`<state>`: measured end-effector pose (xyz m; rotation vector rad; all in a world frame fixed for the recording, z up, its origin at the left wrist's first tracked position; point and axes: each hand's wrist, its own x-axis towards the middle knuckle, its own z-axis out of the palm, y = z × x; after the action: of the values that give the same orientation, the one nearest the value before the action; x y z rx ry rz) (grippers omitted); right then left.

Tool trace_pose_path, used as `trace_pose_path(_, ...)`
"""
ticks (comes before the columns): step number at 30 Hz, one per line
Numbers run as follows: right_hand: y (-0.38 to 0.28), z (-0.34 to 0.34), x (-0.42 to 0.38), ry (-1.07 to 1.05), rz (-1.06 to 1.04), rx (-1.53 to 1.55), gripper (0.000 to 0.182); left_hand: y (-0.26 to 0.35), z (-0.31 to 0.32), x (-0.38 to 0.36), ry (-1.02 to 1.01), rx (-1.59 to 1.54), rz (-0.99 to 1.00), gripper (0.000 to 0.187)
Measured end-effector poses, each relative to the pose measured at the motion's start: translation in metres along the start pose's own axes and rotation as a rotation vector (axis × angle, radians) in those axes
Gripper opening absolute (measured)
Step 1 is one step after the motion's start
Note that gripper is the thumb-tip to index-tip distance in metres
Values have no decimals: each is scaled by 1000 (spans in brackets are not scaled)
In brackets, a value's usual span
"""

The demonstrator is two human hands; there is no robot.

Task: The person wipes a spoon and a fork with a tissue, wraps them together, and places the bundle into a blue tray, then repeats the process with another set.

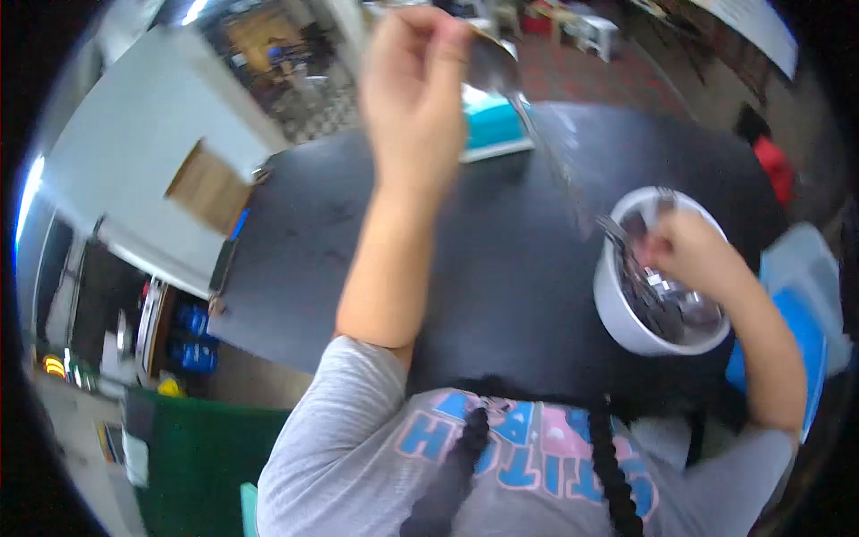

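Observation:
My left hand is raised above the dark table, its fingers pinched at the top of a shiny metal spoon. The spoon slants down to the right, and its lower part is blurred. On the right of the table stands a white bucket-like container with several metal utensils inside. My right hand reaches over its rim, fingers closed among the utensils. What those fingers grip, if anything, is too blurred to make out. A fork-like end sticks out at the container's left rim.
A teal and white box sits at the table's far edge, behind the spoon. Blue plastic is at the right, beside the container. A green surface lies at lower left, and white stools stand far behind.

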<state>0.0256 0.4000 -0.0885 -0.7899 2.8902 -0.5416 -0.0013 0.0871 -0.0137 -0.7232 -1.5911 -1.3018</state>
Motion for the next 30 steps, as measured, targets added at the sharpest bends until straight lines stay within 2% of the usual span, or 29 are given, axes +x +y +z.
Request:
trace_pose_path(1,-4,0,3,-56,157,96,15,-10,-9,-5,-27,-58,-53,14)
trace_pose_path(2,-6,2,7,-59,179,95,16,-22,-16,-11,-62,-136,-113,16)
trace_pose_path(3,-9,4,8,-66,255,272,15,-21,-19,-17,-69,-294,-220,17)
trace_pose_path(4,-13,6,5,-41,222,254,15,-11,-24,-26,-82,-456,-310,19)
trace_pose_path(8,-10,4,5,-69,285,333,14,-31,-45,-48,-102,-501,-538,14)
trace_pose_path(10,-15,1,0,44,317,372,14,-36,-54,-48,-106,-517,-590,13)
trace_pose_path(12,-25,-8,-7,61,370,355,14,-42,-58,-47,-114,-539,-645,11)
trace_pose_path(14,-16,-12,-16,243,308,472,15,-48,-59,-44,-137,-581,-677,10)
trace_pose_path(16,-8,-21,-22,230,318,405,14,-49,-58,-42,-159,-629,-693,12)
trace_pose_path(18,-3,-27,-28,496,287,433,12,-45,-56,-42,-226,-660,-717,13)
trace_pose_path(19,-3,-30,-30,611,173,461,12,-43,-55,-41,-263,-652,-727,14)
trace_pose_path(22,-24,-43,-45,1050,88,630,27,-36,-52,-46,-339,-704,-698,15)
trace_pose_path(23,-32,-43,-51,1054,94,627,27,-33,-49,-48,-360,-756,-701,14)
trace_pose_path(25,-51,-38,-62,1178,-184,744,30,-22,-47,-53,-402,-796,-698,14)
trace_pose_path(29,-111,-1,-74,1153,-228,877,30,6,-50,-60,-521,-769,-705,14)
trace_pose_path(30,-127,10,-71,1072,-319,898,30,13,-51,-61,-566,-736,-727,14)
